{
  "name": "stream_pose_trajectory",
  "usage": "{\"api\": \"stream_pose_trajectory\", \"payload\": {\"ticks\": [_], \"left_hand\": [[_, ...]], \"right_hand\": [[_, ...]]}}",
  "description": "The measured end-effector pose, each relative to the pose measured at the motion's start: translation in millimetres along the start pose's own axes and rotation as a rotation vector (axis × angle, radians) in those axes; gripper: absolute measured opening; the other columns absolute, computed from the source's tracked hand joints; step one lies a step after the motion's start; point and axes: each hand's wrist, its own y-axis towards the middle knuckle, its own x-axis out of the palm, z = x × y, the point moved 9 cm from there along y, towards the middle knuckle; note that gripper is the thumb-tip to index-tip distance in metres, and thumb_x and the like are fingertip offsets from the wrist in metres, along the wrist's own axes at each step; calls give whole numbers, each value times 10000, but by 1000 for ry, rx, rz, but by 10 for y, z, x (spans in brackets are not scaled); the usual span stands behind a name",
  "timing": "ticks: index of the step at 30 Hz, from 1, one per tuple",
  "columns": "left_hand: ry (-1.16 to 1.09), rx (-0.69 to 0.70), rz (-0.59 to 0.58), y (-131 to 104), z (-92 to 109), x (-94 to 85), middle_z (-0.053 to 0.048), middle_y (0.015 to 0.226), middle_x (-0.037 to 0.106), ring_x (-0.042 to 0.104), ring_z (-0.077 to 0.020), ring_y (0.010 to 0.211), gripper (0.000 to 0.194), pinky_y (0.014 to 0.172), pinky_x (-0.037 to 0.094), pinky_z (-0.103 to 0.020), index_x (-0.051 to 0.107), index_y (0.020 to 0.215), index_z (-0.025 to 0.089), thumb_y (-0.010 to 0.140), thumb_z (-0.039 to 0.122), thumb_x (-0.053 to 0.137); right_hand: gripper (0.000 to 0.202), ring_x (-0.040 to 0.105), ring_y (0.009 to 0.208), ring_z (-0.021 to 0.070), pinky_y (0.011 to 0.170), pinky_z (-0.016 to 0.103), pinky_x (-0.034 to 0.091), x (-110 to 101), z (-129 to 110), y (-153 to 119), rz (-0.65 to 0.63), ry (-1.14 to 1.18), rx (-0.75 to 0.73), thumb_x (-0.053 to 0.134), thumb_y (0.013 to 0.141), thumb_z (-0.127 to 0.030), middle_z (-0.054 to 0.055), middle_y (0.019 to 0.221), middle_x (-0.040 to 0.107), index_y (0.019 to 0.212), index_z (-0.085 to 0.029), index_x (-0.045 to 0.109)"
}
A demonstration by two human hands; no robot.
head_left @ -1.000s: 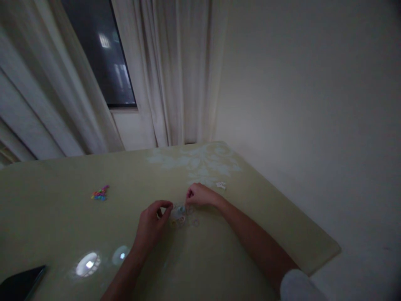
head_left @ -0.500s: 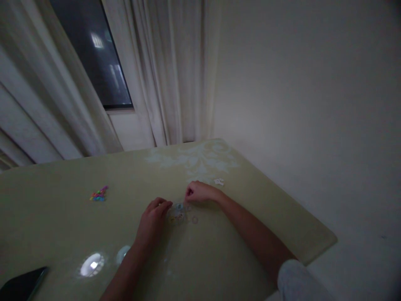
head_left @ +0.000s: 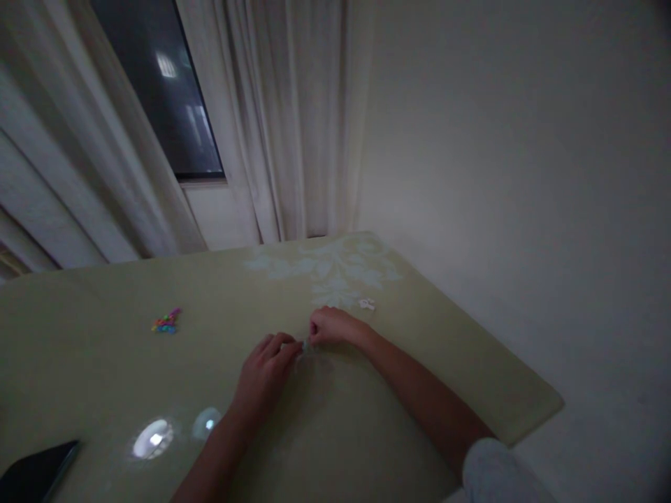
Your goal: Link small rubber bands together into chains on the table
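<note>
My left hand (head_left: 270,363) has its fingertips pinched at the left edge of a small see-through plastic container (head_left: 309,360), which is blurred; I cannot tell whether it is a bag or a box. My right hand (head_left: 333,325) is closed, thumb and finger together at the container's upper right. A tiny bluish bit shows between the fingertips of both hands. Behind my right hand lie a few small white pieces (head_left: 368,304). A little pile of small multicoloured pieces (head_left: 166,323) lies to the left, apart from both hands.
The pale green table (head_left: 409,391) carries a white floral pattern near its back corner. A dark flat device (head_left: 39,471) lies at the front left. Curtains (head_left: 293,126) hang behind the table, and a wall (head_left: 498,175) runs along its right side. Lamp reflections shine on the surface.
My left hand has moved right, closer to my right hand. The container looks narrower and fainter, and the small coloured rings visible in it before are mostly out of sight. My right hand has barely shifted.
</note>
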Motion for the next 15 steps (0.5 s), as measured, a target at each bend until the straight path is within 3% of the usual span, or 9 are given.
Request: {"api": "stream_pose_trajectory", "payload": {"ticks": [3, 6, 11, 15], "left_hand": [[122, 171, -81, 11, 394, 121, -66, 1084, 759, 669, -251, 917, 227, 802, 539, -389, 765, 1080, 251, 969, 132, 606], [242, 109, -99, 42, 549, 211, -103, 1270, 722, 645, -304, 1019, 259, 835, 506, -450, 726, 1214, 214, 980, 183, 618], [234, 7, -188, 42, 548, 332, -133, 1333, 680, 601, -338, 1111, 263, 905, 441, -487, 714, 1233, 201, 1003, 216, 588], [110, -41, -231, 31, 490, 328, -105, 1271, 698, 581, -318, 1111, 187, 921, 408, -472, 745, 1112, 232, 991, 211, 604]], "right_hand": [[215, 698, 785, 205, 608, 236, 409, 5, -12, -13, -24, -62, -5, 727, 807, -373, 78, 917, 799, 910, -216, 831], [229, 704, 818, 224, 626, 246, 416, -22, 76, -14, -33, -107, 0, 706, 830, -366, 116, 949, 796, 904, -189, 830], [204, 685, 766, 204, 608, 245, 398, -72, 317, -22, -23, -111, 34, 695, 825, -319, 100, 900, 793, 898, -183, 828], [184, 659, 717, 173, 599, 234, 385, -63, 376, -22, -29, -82, 41, 694, 830, -298, 75, 871, 788, 888, -179, 822]]}}
